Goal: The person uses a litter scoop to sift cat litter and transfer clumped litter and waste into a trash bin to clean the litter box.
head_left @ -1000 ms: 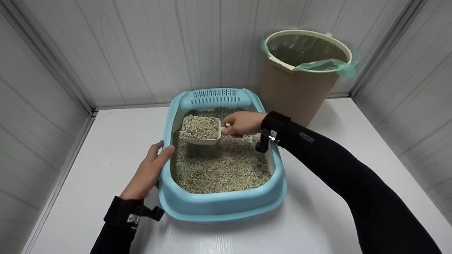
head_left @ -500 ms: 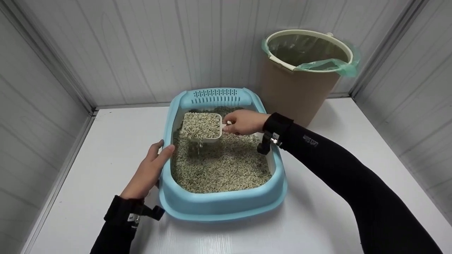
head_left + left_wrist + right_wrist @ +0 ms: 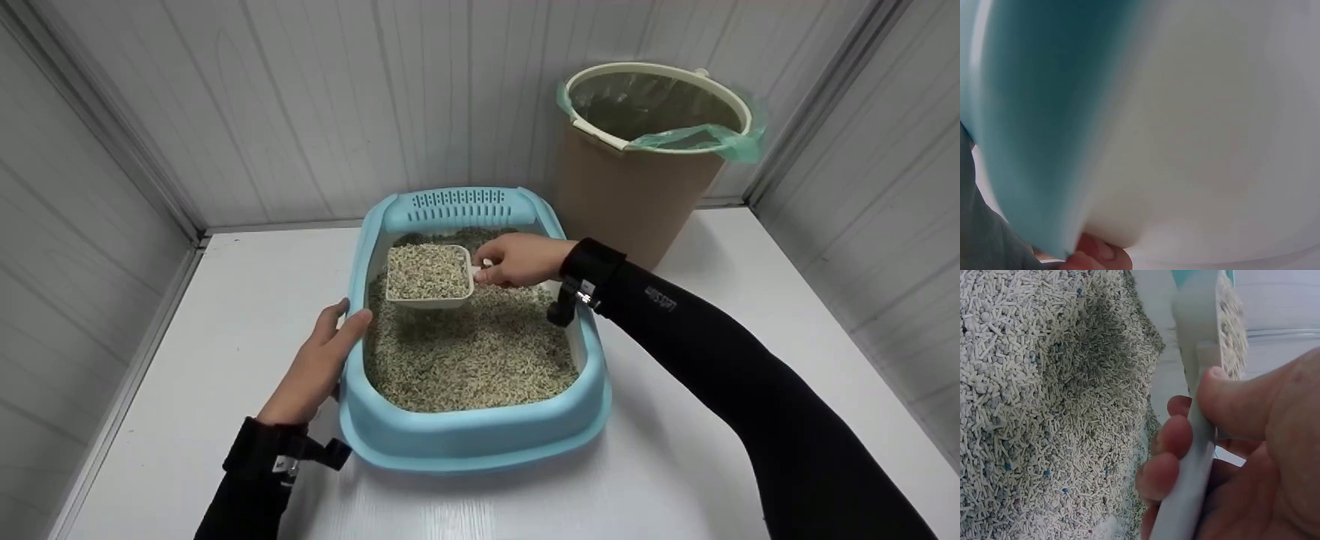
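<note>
My right hand (image 3: 527, 259) grips the handle of a white litter scoop (image 3: 429, 304), its thumb laid along the handle in the right wrist view. Pale pellet cat litter (image 3: 426, 271) heaps the scoop, which hangs level over the litter bed (image 3: 480, 360) inside a blue litter box (image 3: 472, 442). At the box's left side, my left hand (image 3: 319, 364) holds the rim, thumb on top. Fingertips (image 3: 1103, 253) show curled under the rim in the left wrist view.
A tan bin (image 3: 622, 195) lined with a green bag (image 3: 697, 139) stands behind the box on the right. White panel walls (image 3: 300, 97) enclose the white table (image 3: 247, 300) at the back and both sides.
The loaded scoop has shifted slightly back and forth; some litter fell from it half a second ago, and its heap is now flatter. My left hand has stayed on the rim.
</note>
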Demonstrator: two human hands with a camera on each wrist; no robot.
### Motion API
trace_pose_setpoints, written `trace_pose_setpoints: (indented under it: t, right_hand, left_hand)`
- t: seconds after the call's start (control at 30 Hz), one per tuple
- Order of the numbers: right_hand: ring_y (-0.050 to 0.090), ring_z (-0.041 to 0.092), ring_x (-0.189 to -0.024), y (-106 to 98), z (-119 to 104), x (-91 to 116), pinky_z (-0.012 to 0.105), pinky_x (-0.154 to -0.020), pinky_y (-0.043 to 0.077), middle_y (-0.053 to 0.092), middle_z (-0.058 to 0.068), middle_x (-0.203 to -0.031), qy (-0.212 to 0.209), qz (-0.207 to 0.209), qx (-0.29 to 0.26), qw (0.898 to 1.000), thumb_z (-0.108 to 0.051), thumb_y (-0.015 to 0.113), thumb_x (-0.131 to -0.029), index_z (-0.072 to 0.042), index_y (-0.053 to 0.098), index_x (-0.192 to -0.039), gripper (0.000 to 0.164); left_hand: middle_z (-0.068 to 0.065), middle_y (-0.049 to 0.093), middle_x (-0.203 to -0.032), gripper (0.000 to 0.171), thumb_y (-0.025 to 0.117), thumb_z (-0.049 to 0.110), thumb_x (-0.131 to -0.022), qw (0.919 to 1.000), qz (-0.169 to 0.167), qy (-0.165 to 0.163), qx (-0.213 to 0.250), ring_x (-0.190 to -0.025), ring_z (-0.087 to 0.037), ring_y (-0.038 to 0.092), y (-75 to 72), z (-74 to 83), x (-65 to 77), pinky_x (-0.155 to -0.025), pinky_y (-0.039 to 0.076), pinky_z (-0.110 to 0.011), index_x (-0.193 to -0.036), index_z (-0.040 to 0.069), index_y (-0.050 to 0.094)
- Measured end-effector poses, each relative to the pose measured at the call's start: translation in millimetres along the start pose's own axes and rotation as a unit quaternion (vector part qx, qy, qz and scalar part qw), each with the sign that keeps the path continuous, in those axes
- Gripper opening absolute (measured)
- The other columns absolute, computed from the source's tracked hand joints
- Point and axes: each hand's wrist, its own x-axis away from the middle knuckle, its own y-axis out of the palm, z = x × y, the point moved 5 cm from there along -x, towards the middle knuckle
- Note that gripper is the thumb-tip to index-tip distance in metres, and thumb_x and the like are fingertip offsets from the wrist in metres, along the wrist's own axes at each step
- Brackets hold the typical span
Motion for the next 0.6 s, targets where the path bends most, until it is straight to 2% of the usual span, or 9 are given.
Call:
trace_pose_setpoints:
  t: [0.2, 0.4, 0.6]
  right_hand:
    - [0.041, 0.018, -0.073, -2.2, 0.4, 0.7, 0.037, -0.079, 0.035, 0.048, -0.001, -0.08, -0.007, 0.002, 0.012, 1.0, -0.027, 0.056, -0.121, -0.005, 0.067, -0.118, 0.025]
    - [0.046, 0.017, -0.075, -3.9, -0.3, 0.5, 0.036, -0.078, 0.037, 0.054, -0.001, -0.084, -0.005, 0.009, 0.042, 0.999, -0.027, 0.057, -0.12, -0.005, 0.071, -0.123, 0.026]
    - [0.049, 0.017, -0.076, -3.4, -2.8, -0.6, 0.036, -0.079, 0.038, 0.058, 0.001, -0.085, -0.008, 0.015, 0.061, 0.998, -0.027, 0.057, -0.12, -0.007, 0.071, -0.121, 0.024]
  left_hand:
    - [-0.03, 0.034, -0.173, 0.101, 0.049, 0.076, -0.11, 1.0, 0.002, -0.002, -0.002, -0.143, -0.046, 0.054, 0.6, 0.4, -2.0, -0.087, 0.057, -0.051, -0.181, 0.02, 0.006]
    - [-0.03, 0.034, -0.173, 0.102, 0.049, 0.077, -0.109, 1.0, -0.003, -0.004, 0.002, -0.14, -0.045, 0.056, 1.1, 1.6, -3.0, -0.081, 0.059, -0.049, -0.181, 0.02, 0.005]
    - [-0.032, 0.037, -0.171, 0.102, 0.05, 0.076, -0.109, 1.0, -0.001, -0.006, 0.002, -0.132, -0.045, 0.061, 0.0, 0.7, -1.0, -0.074, 0.059, -0.047, -0.181, 0.02, 0.004]
